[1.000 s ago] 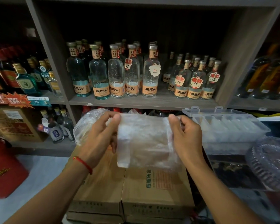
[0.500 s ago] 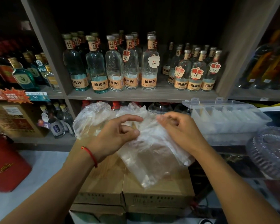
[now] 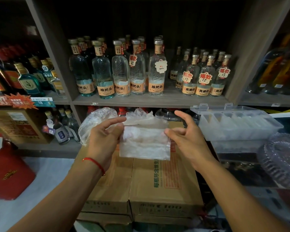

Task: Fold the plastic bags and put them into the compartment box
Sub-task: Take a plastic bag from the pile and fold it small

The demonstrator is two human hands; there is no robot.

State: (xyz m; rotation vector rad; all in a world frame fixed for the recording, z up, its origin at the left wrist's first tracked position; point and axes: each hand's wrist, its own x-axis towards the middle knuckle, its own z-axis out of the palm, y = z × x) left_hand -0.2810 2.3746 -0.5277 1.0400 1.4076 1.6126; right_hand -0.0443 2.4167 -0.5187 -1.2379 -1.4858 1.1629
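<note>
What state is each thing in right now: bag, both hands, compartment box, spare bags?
Plastic bag: partly folded, held in the air.
Left hand: pinching the bag's left edge.
Right hand: pinching its right edge, other fingers spread.
Compartment box: lid open.
Spare bags: crumpled, unfolded, on the cardboard cartons.

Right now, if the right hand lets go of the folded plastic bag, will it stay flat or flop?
Probably flop: the folded plastic bag is thin, see-through film, already wrinkled. It looks very light, since the left hand and right hand hold it by its side edges only. The folds may spring open, as the top layer stands up loosely.
</note>
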